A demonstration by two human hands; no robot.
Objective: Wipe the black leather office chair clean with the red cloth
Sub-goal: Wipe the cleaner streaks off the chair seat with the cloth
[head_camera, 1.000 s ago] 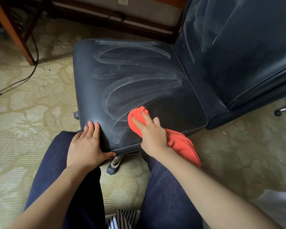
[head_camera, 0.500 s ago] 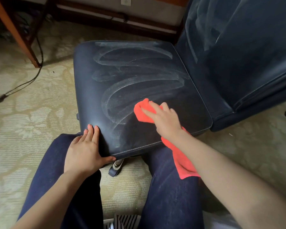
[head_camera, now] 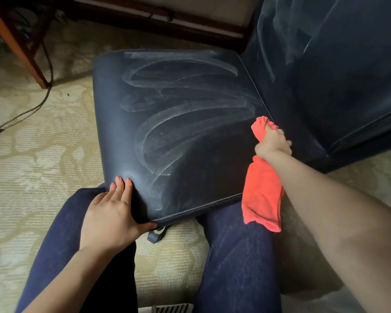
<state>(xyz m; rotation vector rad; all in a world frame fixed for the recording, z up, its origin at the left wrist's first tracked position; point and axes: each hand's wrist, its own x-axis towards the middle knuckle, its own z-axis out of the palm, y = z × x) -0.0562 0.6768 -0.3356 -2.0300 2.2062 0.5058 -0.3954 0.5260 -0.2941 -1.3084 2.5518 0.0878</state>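
right hand (head_camera: 272, 143) is gripping one red cloth (head_camera: 262, 195), fingers curled round it, pressing it against the chair seat (head_camera: 178, 132) at its backrest edge | cloth tail is hanging off the seat's right side | left hand (head_camera: 110, 215) is lying flat, fingers straight, on the seat's front-left corner | one cable (head_camera: 32, 109) is trailing left of the seat

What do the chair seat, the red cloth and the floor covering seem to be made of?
The chair seat: smooth dark leather or leatherette, unclear which; slight sheen, stitched front seam. The red cloth: soft matte fabric, possibly microfibre, hanging limp below the right hand. The floor covering: ribbed beige carpet, pale leaf pattern.
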